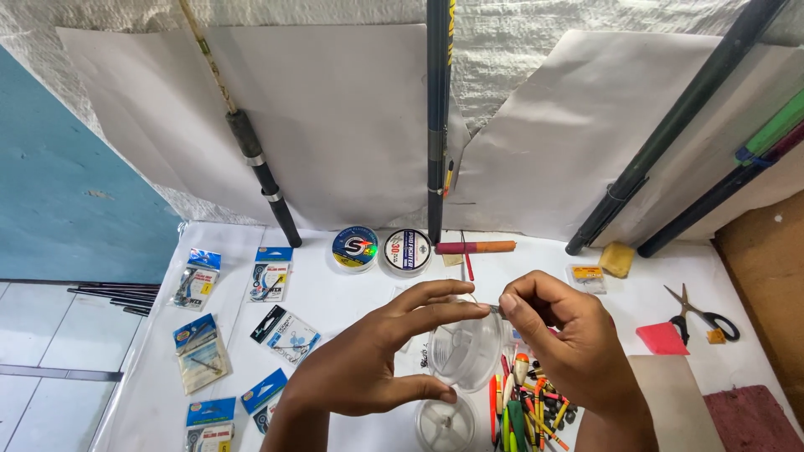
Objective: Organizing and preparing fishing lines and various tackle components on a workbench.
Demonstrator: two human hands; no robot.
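Clear plastic line spool, round and see-through, was found held upright above the white table cover, in front of the person and between both hands. Packets of fishing hooks with blue card headers were noted at the far left of the cover, laid flat and apart from one another. The left hand was observed gripping the spool by its rim, thumb under the lower edge and fingers curved over the top, spread rather than pressed together. Two round reels of fishing line were recorded behind the hands, side by side near the wall. The right hand was seen just beside the spool's upper edge, its thumb and forefinger pinched together on a small object, too small to identify, possibly a line end. Coloured fishing floats were logged in a loose heap below that hand. Black-handled scissors lay at the far right. The spool was judged light, thin-walled and rather slippery; it was judged best taken by the rim flanges, with gentle pressure, since hard squeezing could crack it.
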